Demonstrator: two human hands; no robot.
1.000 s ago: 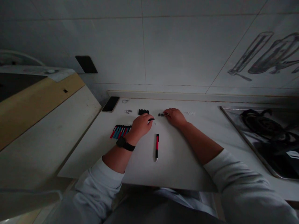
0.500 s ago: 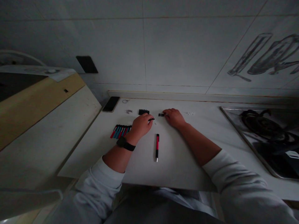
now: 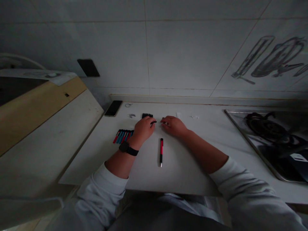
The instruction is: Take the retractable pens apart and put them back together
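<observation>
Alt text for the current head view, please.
Left hand pinches a small black part, right hand a tiny dark piece, close together at a white counter. A red-and-black pen lies nearer the viewer; red and blue pen barrels sit left, a stove right.

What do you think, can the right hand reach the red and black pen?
Probably yes: nothing visible lies between the right hand and the pen on the countertop, though this hand seems to hold a small dark part.

stove (image 3: 271, 146) cut off, sm. item (image 3: 164, 122) in R hand (image 3: 174, 125) unclear
</observation>
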